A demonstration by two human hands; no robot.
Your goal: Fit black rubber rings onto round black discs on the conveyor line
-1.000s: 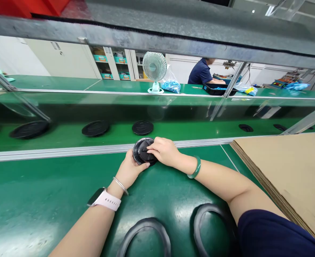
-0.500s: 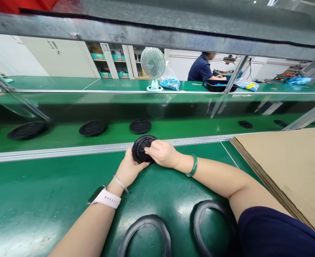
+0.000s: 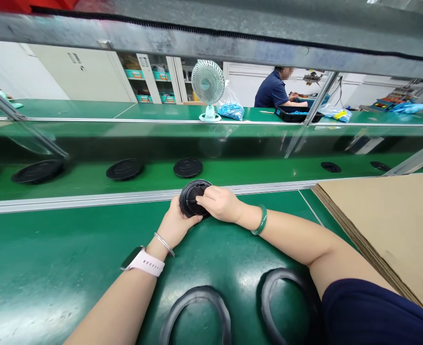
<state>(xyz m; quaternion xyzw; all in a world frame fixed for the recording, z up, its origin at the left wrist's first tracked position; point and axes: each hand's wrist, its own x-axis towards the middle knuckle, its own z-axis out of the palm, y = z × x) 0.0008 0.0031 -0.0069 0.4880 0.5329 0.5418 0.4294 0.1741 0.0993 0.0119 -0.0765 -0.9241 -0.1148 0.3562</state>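
Head view: round black plastic disc part [image 3: 193, 197] sits tilted at the far edge of the green bench mat [image 3: 71, 249]. Left hand [image 3: 175, 225] cups its lower rim, fingers curled closed on it; right hand [image 3: 220, 203] pinches its face. Looks light, rigid, smooth; safest grip is by the rim.

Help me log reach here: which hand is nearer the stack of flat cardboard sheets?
Right. The right hand lies on the black round part, on the side toward the cardboard sheets; the left hand holds the part's far side, further away.
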